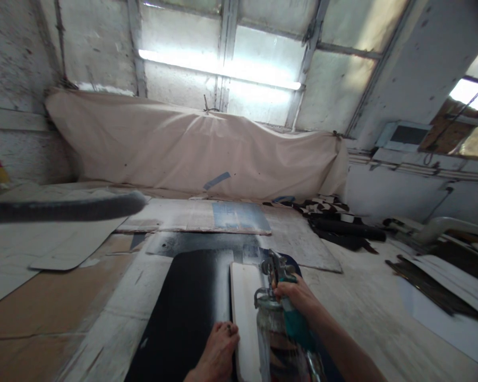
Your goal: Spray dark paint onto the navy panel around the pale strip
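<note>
My right hand (299, 298) is wrapped around the green handle of a spray gun (278, 269), and a cloudy glass jar (271, 331) hangs below its head. My left hand (218, 347), with a ring on one finger, has its fingers curled against the left edge of a long white board (245, 313). That board lies lengthwise on a black rounded sheet (179, 307), which carries a band of pale overspray along the board's left side. The gun and jar cover part of the board's right side. Both the sheet and the board run out of view at the bottom.
A blurred dark bar (63, 207) juts in from the left above pale cut sheets (75, 244). Behind the worktable (322, 302) hangs a beige cloth (207, 148). Dark material rolls (346, 231) lie at the back right, with stacked sheets (442, 318) nearer.
</note>
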The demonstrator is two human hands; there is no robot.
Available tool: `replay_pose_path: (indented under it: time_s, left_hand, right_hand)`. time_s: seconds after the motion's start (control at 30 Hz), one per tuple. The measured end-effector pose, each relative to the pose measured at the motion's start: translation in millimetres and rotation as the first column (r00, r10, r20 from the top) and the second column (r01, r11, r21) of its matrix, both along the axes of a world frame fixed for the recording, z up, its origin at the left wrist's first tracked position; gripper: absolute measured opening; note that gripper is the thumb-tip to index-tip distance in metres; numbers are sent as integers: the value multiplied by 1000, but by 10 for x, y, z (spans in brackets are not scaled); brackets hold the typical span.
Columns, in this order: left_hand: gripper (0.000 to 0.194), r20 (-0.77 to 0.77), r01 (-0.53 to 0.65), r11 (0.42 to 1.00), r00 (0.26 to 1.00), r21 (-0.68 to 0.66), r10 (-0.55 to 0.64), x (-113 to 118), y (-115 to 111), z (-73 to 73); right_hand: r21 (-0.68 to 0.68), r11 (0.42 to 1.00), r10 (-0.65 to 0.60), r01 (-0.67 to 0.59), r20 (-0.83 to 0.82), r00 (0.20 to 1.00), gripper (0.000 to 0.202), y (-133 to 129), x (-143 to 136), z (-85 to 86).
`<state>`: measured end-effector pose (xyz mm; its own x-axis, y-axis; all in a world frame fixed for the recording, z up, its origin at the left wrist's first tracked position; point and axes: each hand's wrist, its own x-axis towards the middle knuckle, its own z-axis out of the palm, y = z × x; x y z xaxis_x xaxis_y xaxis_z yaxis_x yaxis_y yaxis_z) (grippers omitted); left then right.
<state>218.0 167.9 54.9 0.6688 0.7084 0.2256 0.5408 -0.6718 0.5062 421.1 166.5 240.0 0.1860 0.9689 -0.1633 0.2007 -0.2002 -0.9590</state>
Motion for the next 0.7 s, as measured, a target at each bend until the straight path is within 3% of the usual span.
replay_pose_path:
  time_s: [0.37, 0.7]
  left_hand:
    - [20, -71, -29, 996, 997, -86, 23, 26, 21, -80]
    - [21, -111, -42, 994, 993, -103, 30, 22, -13, -86]
  right_hand:
    - [-3, 998, -62, 62, 44, 997, 3, 139, 62, -135]
    - [29, 999, 40, -39, -33, 999, 6, 170, -120, -97]
